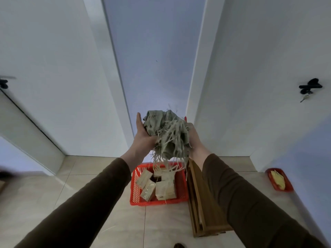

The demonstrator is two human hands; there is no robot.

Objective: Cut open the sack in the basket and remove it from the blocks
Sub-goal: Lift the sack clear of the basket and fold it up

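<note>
Walls and doors: white panels fill the upper picture. A black door handle (pixel 310 86) with a key hanging under it is seen on the right; a second dark handle (pixel 4 82) is cut off at the left edge.

Floor (pixel 111 178): beige tiles, largely covered by the two brown sleeves.

Wooden rack (pixel 200 199): brown, standing on the floor just right of the basket. Its upper end is hidden behind the right forearm, and its make cannot be made out.

Basket (pixel 133 187): red plastic with slotted walls, on the floor well below the hands. Its far rim is partly screened by hanging strands.

Sack (pixel 168 133): grey-green woven cloth, crumpled into a bundle and held up in the air above the basket, clear of the blocks. Pale frayed strands trail from its lower edge down toward the basket.

Blocks (pixel 164 189): several pale wooden blocks lying loose in the basket, some tilted. Those at the back are partly hidden by the strands, so no count is given.

Left hand (pixel 143 136): pressed against the left side of the bundle, palm inward, thumb upright, fingers mostly buried under the cloth.

Right hand (pixel 193 135): cupped against the right side of the bundle and largely hidden by it. A red tip (pixel 185 119) shows above it; what it belongs to cannot be told.

Red tray (pixel 286 187): at the far right on the floor, holding something yellow, too blurred to identify.

Dark object (pixel 179 245): cut off at the bottom edge, unidentified.
</note>
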